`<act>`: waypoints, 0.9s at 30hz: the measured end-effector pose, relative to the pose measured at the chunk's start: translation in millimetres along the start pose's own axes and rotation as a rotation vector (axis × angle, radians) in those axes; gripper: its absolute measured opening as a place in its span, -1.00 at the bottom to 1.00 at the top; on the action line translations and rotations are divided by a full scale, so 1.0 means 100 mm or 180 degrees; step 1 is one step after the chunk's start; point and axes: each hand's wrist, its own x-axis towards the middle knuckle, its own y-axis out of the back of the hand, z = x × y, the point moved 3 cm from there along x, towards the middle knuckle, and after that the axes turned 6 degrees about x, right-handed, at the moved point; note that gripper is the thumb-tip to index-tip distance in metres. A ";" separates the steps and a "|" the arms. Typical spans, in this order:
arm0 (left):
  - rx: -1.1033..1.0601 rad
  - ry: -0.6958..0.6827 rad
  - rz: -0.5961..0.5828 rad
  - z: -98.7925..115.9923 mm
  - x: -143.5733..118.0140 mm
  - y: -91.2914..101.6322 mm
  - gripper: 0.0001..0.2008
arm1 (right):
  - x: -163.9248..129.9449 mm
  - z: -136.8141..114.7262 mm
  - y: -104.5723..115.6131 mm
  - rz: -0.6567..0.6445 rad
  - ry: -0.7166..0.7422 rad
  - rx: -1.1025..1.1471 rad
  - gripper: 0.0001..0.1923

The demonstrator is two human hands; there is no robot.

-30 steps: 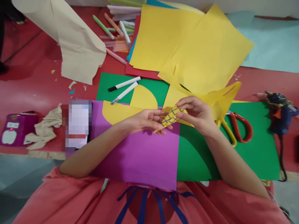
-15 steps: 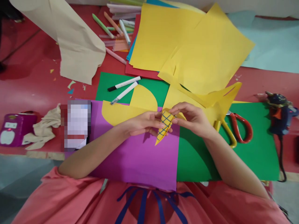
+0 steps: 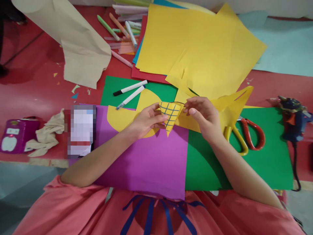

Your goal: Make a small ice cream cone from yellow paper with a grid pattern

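A small yellow paper cone (image 3: pixel 170 112) with dark crossed lines is pinched in my left hand (image 3: pixel 148 120), its tip pointing down. My left thumb lies on its lined face, with fingers behind. Close to the cone's upper right edge is my right hand (image 3: pixel 204 117), its thumb raised apart from its curled fingers; whether the fingertips touch the paper I cannot tell. Below and left of the cone lies a cut yellow paper piece (image 3: pixel 119 119), partly hidden by my left hand. Two white markers (image 3: pixel 132 96) rest just beyond it.
Purple paper (image 3: pixel 146 169) and green paper (image 3: pixel 266 163) cover the near table. Scissors (image 3: pixel 253 133) with red and yellow handles lie at right, partly under yellow scraps. A glue gun (image 3: pixel 294 120) sits far right. A phone (image 3: pixel 81 130) is at left; stacked yellow sheets (image 3: pixel 195 42) lie behind.
The cone has moved up and away from me and turned so its lined face shows wider and its tip points more straight down. My right thumb has come away from its rim.
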 end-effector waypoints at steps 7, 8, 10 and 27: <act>0.0047 -0.0135 0.0176 -0.01 -0.01 -0.02 -0.56 | -0.08 0.03 -0.22 -0.0625 -0.0736 0.0127 -0.75; 0.0047 -0.0143 0.0202 -0.01 -0.01 -0.01 -0.56 | -0.09 0.03 -0.24 -0.0664 -0.0794 0.0058 -0.75; 0.0050 -0.0179 0.0195 -0.02 0.00 -0.01 -0.56 | -0.10 0.03 -0.24 -0.0667 -0.0848 -0.0049 -0.74; 0.0198 -0.0155 0.0036 -0.05 -0.01 -0.05 -0.59 | -0.12 0.06 -0.20 -0.0569 -0.0742 -0.0466 -0.69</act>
